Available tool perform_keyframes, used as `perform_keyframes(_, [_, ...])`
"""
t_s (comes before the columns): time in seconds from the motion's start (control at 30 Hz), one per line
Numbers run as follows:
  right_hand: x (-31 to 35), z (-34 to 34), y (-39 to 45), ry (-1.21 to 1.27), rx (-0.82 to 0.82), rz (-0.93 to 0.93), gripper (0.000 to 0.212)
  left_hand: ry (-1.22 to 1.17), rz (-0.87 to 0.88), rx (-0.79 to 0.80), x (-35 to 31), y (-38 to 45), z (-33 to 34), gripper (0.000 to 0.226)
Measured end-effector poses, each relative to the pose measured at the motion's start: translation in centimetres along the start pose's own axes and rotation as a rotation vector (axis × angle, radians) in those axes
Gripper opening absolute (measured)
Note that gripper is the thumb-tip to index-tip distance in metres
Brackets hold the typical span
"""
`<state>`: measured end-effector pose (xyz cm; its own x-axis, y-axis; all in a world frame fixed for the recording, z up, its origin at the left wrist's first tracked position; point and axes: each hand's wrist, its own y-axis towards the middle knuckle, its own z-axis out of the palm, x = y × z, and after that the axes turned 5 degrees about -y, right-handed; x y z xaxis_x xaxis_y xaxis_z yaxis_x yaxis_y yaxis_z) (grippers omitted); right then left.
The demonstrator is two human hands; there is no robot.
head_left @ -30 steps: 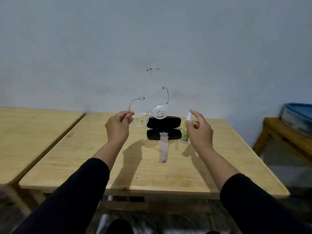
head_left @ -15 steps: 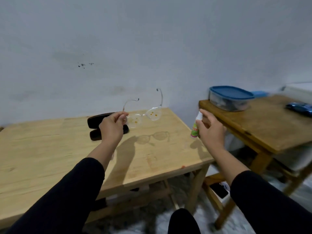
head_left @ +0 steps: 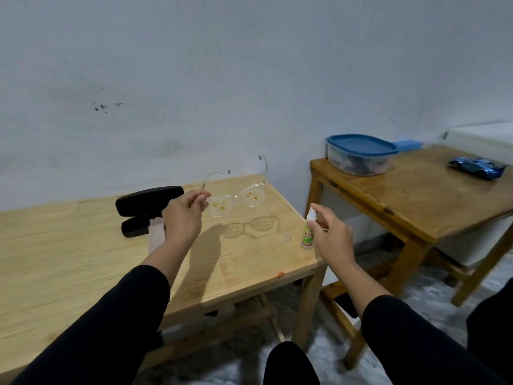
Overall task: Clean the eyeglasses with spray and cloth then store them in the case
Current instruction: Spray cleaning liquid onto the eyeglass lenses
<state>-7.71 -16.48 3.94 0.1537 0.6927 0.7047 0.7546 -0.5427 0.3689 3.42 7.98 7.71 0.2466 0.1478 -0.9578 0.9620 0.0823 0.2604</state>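
My left hand (head_left: pixel 183 218) holds clear-framed eyeglasses (head_left: pixel 236 201) by one temple, in the air above the wooden table (head_left: pixel 69 245). Orange smears dot both lenses. My right hand (head_left: pixel 331 237) grips a small white spray bottle (head_left: pixel 308 232) with a green label, nozzle up, held over the table's right edge to the right of the glasses. Behind my left hand lies the open black case (head_left: pixel 144 207). A pale pink cloth (head_left: pixel 156 234) hangs from the case, partly hidden by my left wrist.
A small clear cap (head_left: pixel 286 237) sits on the table near its right edge. A second wooden table (head_left: pixel 416 201) at the right carries a blue-lidded container (head_left: pixel 361 154) and a blue toy car (head_left: pixel 476 168). A gap separates the two tables.
The view has swung to the right, bringing the second table into sight. Both hands keep their hold. The bottle sits slightly lower and closer to the glasses than before.
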Motion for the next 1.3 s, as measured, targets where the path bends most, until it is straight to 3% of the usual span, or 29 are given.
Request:
perform_keyframes(0.33, [-0.4, 0.2, 0.4, -0.118, 0.047, -0.045, 0.037, 0.013, -0.015, -0.011, 0.2, -0.4, 0.0, 0.017])
perform_keyframes(0.53, [0.3, -0.5, 0.7, -0.22, 0.115, -0.145, 0.056, -0.018, 0.005, -0.026, -0.4, -0.3, -0.7, 0.017])
perform_keyframes(0.7, [2.0, -1.4, 2.2, -0.393, 0.179, -0.231, 0.049, -0.026, 0.006, -0.046, -0.8, 0.2, -2.1, 0.016])
perform_keyframes(1.03, [8.3, -0.6, 4.2, -0.568, 0.246, -0.347, 0.05, 0.011, 0.091, -0.14, -3.0, 1.7, -7.0, 0.017])
perform_keyframes(1.3, [13.5, 6.3, 4.1, -0.494, 0.312, -0.459, 0.048, 0.014, 0.071, -0.284, -2.5, 2.1, -15.2, 0.016])
